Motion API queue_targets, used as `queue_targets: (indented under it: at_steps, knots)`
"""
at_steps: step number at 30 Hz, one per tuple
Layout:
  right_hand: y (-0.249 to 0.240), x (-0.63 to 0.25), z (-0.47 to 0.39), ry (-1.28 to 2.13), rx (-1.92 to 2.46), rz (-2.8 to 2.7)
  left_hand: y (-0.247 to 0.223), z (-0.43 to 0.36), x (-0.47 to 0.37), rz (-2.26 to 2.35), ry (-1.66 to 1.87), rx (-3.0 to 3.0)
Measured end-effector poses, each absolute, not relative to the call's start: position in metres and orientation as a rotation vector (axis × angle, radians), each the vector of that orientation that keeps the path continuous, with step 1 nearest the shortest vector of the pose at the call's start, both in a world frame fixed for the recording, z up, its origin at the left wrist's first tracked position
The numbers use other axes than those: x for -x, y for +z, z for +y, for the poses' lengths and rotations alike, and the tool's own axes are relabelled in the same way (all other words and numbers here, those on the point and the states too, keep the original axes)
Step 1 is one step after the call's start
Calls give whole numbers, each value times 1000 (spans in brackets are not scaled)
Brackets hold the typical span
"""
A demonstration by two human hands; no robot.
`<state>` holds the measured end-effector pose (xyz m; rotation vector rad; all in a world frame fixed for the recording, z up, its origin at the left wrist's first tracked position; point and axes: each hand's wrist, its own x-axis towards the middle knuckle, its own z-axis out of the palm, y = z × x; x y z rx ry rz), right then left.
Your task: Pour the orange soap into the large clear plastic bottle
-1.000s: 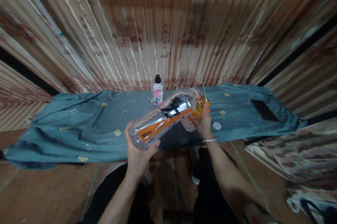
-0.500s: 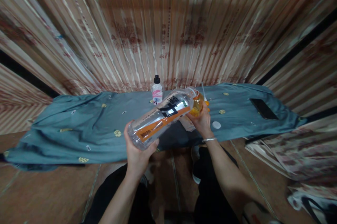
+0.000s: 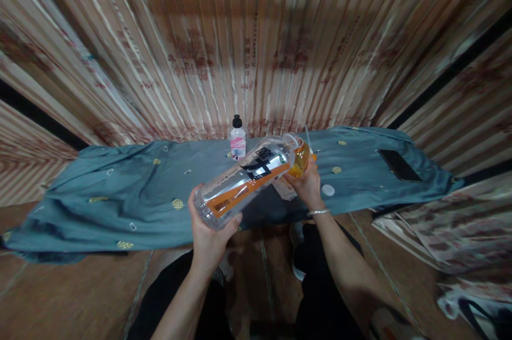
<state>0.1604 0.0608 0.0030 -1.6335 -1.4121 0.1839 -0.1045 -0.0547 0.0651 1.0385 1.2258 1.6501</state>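
My left hand [image 3: 212, 236] is wrapped round the base of a large clear plastic bottle [image 3: 244, 183] with an orange and black label. The bottle is tilted, its mouth up and to the right. In my right hand [image 3: 306, 185] is a smaller bottle [image 3: 301, 159] with amber-yellow liquid, partly hidden by my fingers. The mouths of the two bottles meet or overlap; I cannot tell whether they touch. Behind my right hand, an orange-and-white pump top [image 3: 312, 154] with a thin tube shows in part. A round white cap [image 3: 328, 190] lies just right of that hand.
A small clear bottle with black cap and pink label [image 3: 238, 143] stands at the back of the cloth-covered bench [image 3: 140, 191]. A pale packet [image 3: 285, 189] lies under the bottles. A black phone [image 3: 399, 165] rests at the right. Striped curtains [image 3: 192, 63] hang behind.
Both hands hold the two bottles in nearly the same place. The view has shifted very slightly; nothing else has visibly moved.
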Motion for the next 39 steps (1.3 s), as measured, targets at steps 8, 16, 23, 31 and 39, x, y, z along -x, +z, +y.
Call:
queue_targets:
  at_steps: [8,16,23,31,39]
  knots:
    - [3,-158,61,149,1599,-1403,63,-56,108,1253,1637,-1080]
    - [6,-156,61,262,1658,-1355,51,-54,105,1215,1681,-1089]
    - [7,-157,59,250,1650,-1341,57,-55,104,1252,1710,-1118]
    - [8,-156,58,274,1672,-1315,63,-56,112,1241,1619,-1211]
    - [3,-159,59,246,1681,-1333,61,-57,109,1217,1625,-1200]
